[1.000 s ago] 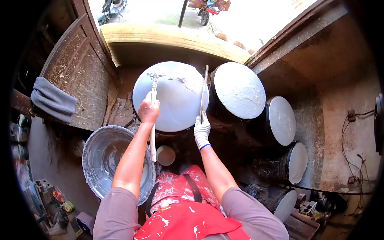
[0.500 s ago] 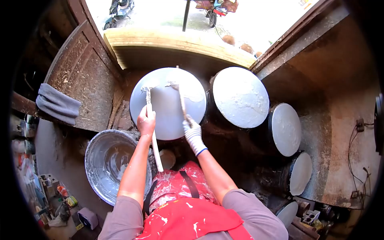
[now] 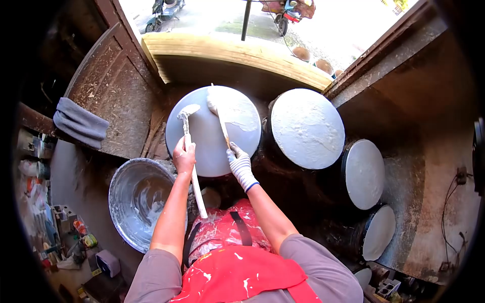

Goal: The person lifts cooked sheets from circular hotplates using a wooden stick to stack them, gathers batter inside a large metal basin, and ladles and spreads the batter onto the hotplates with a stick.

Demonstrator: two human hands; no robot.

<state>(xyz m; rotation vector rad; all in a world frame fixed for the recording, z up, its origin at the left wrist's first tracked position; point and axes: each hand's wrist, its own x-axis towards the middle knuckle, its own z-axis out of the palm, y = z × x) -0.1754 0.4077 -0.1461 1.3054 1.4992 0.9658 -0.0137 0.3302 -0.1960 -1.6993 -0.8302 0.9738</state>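
My left hand (image 3: 185, 156), bare, is closed around a long pale stick (image 3: 198, 194) whose upper end carries a lump of white paste (image 3: 189, 109). My right hand (image 3: 241, 165), in a striped white work glove, grips the lower end of a narrow spatula-like stick (image 3: 221, 118), its upper part coated in white paste. Both tools reach over a large round drum top (image 3: 202, 151) with a smooth greyish-white face. Wet white paste lies on its upper right part, beside the right-hand tool. Whether that tool has a flat blade is hard to see.
A paste-smeared tub (image 3: 121, 202) stands at my left. Several other round drums curve away to the right, the nearest with a rough white top (image 3: 307, 129). A wooden board (image 3: 227, 53) spans the opening ahead. A grey cloth (image 3: 81, 122) hangs on the left door (image 3: 113, 96).
The right-hand stick has shifted left and its paste-covered end now lies closer to the left-hand tool. The lump on the left stick looks larger. My view has turned slightly.
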